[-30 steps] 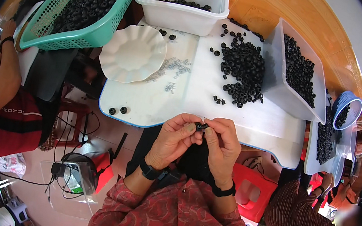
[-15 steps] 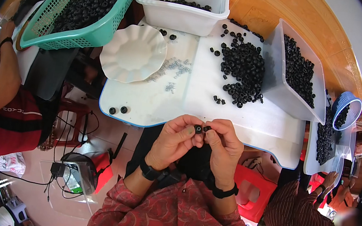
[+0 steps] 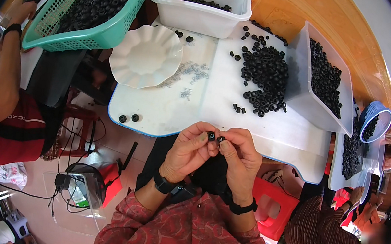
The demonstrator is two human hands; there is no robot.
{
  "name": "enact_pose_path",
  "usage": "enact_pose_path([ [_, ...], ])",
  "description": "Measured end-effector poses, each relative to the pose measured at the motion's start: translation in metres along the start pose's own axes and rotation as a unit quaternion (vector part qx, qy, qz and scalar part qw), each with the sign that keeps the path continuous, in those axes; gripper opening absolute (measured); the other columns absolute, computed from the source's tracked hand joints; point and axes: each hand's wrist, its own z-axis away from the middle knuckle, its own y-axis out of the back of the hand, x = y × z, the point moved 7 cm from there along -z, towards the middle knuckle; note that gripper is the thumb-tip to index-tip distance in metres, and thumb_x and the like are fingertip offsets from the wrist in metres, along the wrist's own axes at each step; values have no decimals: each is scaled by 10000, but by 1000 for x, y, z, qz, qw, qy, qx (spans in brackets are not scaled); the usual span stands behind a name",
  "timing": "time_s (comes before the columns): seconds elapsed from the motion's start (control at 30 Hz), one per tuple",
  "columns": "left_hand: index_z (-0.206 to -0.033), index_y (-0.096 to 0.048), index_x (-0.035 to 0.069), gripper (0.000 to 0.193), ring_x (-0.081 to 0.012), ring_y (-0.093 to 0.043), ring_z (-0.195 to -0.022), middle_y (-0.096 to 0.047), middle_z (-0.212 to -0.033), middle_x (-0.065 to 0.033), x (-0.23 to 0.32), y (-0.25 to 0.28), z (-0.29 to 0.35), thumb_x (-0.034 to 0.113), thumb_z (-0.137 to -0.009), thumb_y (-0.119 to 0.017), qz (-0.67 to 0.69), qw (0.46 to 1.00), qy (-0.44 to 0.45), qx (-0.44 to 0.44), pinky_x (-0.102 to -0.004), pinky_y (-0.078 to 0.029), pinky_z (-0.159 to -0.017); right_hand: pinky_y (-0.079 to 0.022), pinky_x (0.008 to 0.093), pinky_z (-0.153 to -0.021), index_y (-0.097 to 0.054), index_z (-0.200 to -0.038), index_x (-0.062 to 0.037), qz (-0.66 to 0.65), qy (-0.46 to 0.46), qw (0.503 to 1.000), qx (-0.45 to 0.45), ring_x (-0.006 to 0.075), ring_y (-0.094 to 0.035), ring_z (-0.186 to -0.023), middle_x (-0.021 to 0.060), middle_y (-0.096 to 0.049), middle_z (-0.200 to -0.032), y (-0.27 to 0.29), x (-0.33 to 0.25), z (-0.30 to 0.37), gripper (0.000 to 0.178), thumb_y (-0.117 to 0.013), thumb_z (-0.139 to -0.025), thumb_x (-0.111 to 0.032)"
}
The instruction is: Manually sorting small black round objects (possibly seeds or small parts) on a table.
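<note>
Just off the table's near edge, my left hand (image 3: 185, 151) pinches a small black knob-like cap (image 3: 211, 136), its round hollow end showing. Close beside it, my right hand (image 3: 241, 158) grips a smaller black piece (image 3: 221, 139) between thumb and fingertips; its exact shape is mostly hidden. The two parts are nearly touching. On the white table (image 3: 167, 113) ahead lies a loose pile of black parts (image 3: 263, 74), some round, some small and cylindrical. Two black round caps (image 3: 129, 118) sit at the left edge. Small clear pieces (image 3: 194, 74) are scattered beside a scalloped white plate (image 3: 145, 57).
Along the back stand a green basket (image 3: 85, 41) of black caps and a white tub (image 3: 199, 16). A translucent bin (image 3: 306, 104) of black parts and a blue basket (image 3: 368, 115) are to the right. People sit either side, near a red stool (image 3: 271, 206). Cables (image 3: 60, 193) hang lower left.
My fingers have shifted slightly, turning the cap and moving it a little left. The person on the left has raised an arm toward the green basket.
</note>
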Motion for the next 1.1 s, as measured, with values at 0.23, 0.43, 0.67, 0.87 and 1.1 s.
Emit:
enact_pose_path([
  [0.23, -1188, -589, -5, 233, -155, -592, -883, -627, -1076, -110, -1, 7, -2, 77, -970, -577, 84, 996, -20, 14, -295, -492, -816, -475, 234, -813, -662, -1025, 14, 47, 23, 999, 1, 134, -589, -923, 68, -592, -1025, 0, 0, -2, 134, -642, -894, 35],
  [0.43, -1216, -584, 1, 250, -145, -593, -884, -624, -1077, -104, -3, 4, 1, 73, -977, -566, 68, 997, -8, 21, -295, -499, -818, -475, 234, -809, -661, -1023, 13, 53, 20, 998, 6, 137, -590, -919, 67, -592, -1018, 0, 1, -3, 135, -645, -891, 37],
  [0.67, -1203, -583, -14, 231, -150, -624, -878, -643, -1035, -99, -2, 3, 3, 61, -988, -544, 6, 1000, -17, 22, -313, -519, -820, -489, 227, -795, -662, -1034, 17, 42, 44, 998, -2, 131, -603, -926, 72, -576, -1031, -5, -7, -5, 142, -632, -898, 47],
  [0.87, -1202, -583, -13, 227, -155, -631, -889, -645, -1036, -102, -2, 1, 3, 49, -990, -533, -1, 1000, -14, 17, -319, -523, -833, -504, 211, -717, -659, -1042, 28, 48, 59, 997, -1, 114, -626, -834, 73, -563, -1016, -7, -10, -6, 146, -623, -903, 57],
  [1.1, -1197, -590, -15, 225, -164, -640, -869, -652, -1010, -98, -1, 1, 4, 54, -990, -538, -27, 999, -21, 27, -329, -537, -827, -509, 210, -674, -661, -1031, 38, 101, 80, 992, -3, 107, -628, -775, 74, -561, -1006, -7, -12, -7, 136, -621, -903, 61],
])
